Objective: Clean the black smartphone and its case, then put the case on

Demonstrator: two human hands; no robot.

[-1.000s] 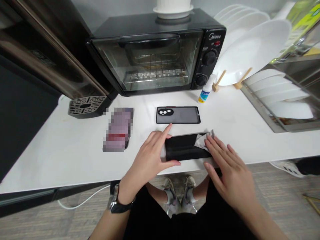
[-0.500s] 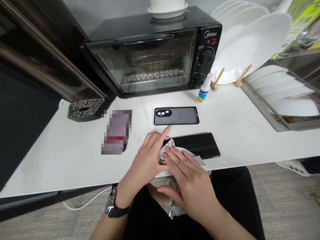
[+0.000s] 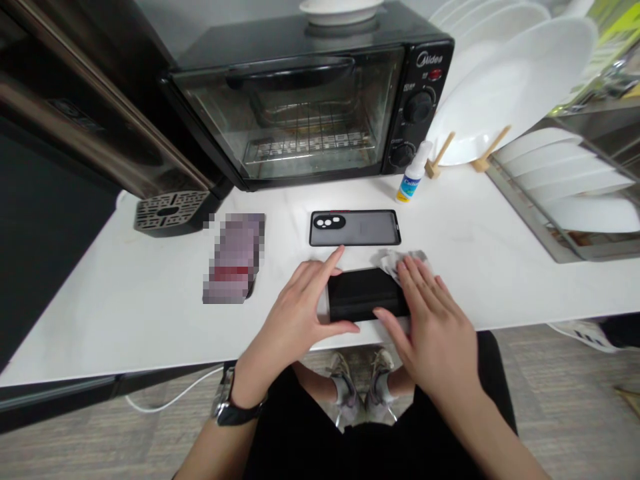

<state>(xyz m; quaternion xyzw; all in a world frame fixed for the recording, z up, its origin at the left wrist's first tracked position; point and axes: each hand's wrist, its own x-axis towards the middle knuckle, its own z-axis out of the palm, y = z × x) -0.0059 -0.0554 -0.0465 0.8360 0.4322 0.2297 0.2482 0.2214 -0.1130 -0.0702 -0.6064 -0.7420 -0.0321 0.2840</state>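
A black phone (image 3: 363, 297) lies flat near the counter's front edge. My left hand (image 3: 295, 303) steadies its left end, the thumb along the near edge and the fingers at the far edge. Under the fingertips of my right hand (image 3: 437, 327), a crumpled pale grey cloth (image 3: 393, 262) presses on the phone's right end, which the hand hides. The right thumb reaches over the phone's near side. Just beyond lies a translucent phone case (image 3: 367, 229) with a black rim and camera cut-outs. Left of my hands rests a pixelated, purplish phone-shaped item (image 3: 235, 250).
A toaster oven (image 3: 310, 120) stands at the back. Before its knobs is a small spray bottle (image 3: 411, 179). White plates (image 3: 520, 87) on wooden stands and a dish rack (image 3: 555, 247) are on the right. On the left stands a dark machine with a drip tray (image 3: 170, 212).
My right hand has slid the cloth rightward along the phone, from its left end to its right end. The left hand stays at the left end. The view has shifted slightly.
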